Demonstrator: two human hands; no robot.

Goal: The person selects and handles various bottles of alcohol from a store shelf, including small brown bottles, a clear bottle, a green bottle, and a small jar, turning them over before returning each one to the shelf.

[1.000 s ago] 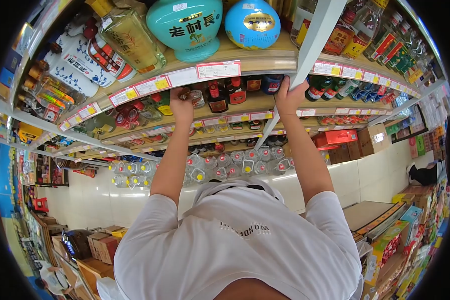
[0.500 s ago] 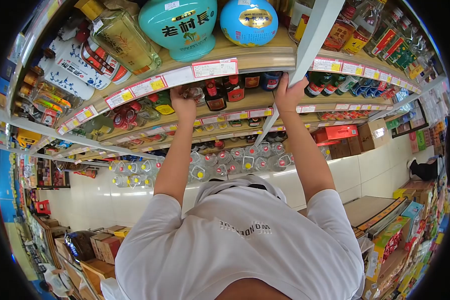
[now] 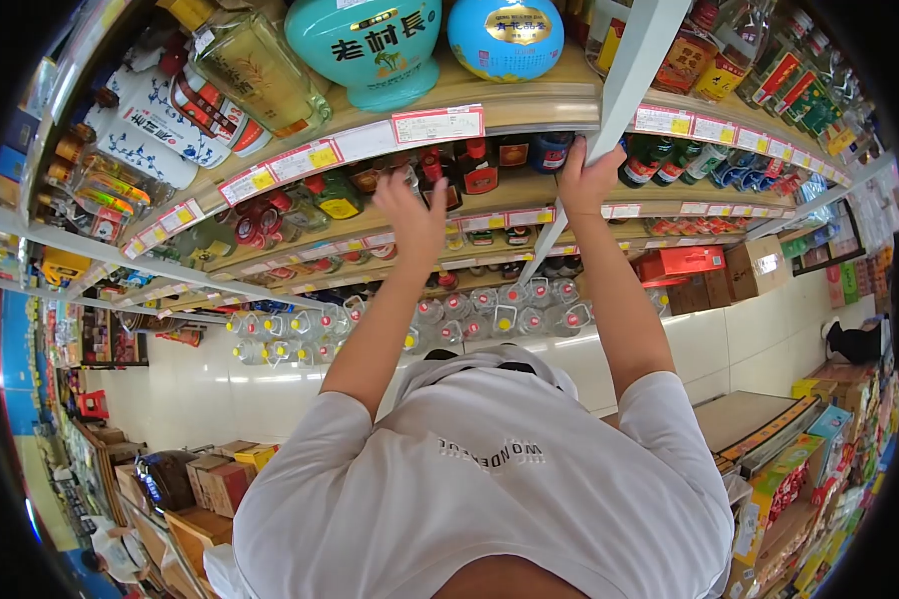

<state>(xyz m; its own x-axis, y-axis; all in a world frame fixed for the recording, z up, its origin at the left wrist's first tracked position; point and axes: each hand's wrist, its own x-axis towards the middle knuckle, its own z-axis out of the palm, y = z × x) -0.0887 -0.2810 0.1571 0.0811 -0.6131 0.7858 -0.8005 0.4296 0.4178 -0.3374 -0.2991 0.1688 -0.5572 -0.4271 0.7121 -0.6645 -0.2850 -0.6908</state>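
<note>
My left hand (image 3: 411,215) reaches up to the second shelf, fingers and thumb spread apart, in front of small dark bottles. A bottle with a red cap (image 3: 432,165) stands just behind the fingertips, and a dark bottle with a red label (image 3: 477,172) is to its right. Something clear and glassy shows behind the fingers, partly hidden. My right hand (image 3: 588,185) is wrapped around the white shelf post (image 3: 637,70). Beside it is a dark blue container (image 3: 550,150). To the left of my left hand lies a green bottle with a yellow label (image 3: 337,203).
Overhead, the top shelf holds a turquoise jar (image 3: 370,50) and a round blue jar (image 3: 504,40). Clear plastic jugs (image 3: 504,319) stand on the floor below. Cardboard boxes (image 3: 754,268) sit at the right. Stacked goods (image 3: 784,479) are behind me on the right.
My left hand has moved right and slightly down from the shelf edge, and its fingers have spread. My right hand stays on the post. The view has shifted slightly.
</note>
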